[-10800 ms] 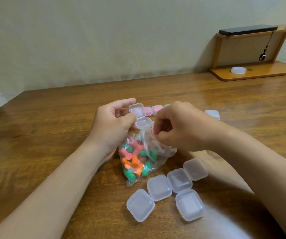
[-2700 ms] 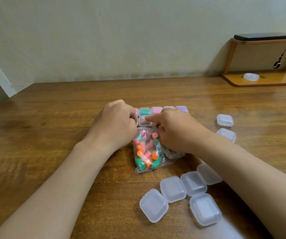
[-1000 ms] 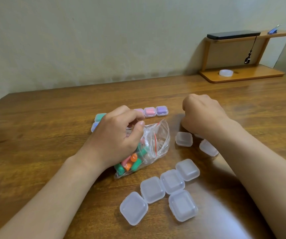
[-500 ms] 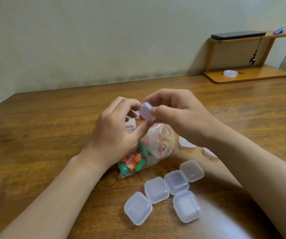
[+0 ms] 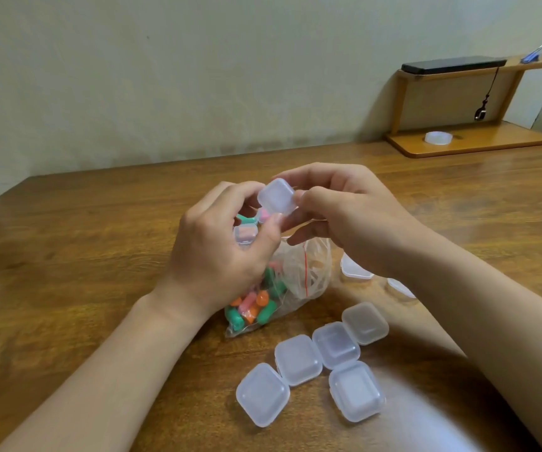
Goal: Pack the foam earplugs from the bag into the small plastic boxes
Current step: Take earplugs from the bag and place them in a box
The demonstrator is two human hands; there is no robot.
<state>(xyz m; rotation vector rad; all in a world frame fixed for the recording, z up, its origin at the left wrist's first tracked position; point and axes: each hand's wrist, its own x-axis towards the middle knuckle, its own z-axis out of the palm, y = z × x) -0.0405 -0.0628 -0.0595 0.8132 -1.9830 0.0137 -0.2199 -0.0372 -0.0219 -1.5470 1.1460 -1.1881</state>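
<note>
Box (image 5: 277, 195) above wooden table (image 5: 83, 256), pale wall (image 5: 198, 76).

Our left hand (image 5: 217, 252) and right hand (image 5: 354, 220) meet, fingers curled, both pinching one small clear square plastic box (image 5: 276, 195).

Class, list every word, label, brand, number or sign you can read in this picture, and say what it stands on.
There are none to read.
The raised small plastic box, the bag and the dark device on the shelf show no legible lettering.
</note>
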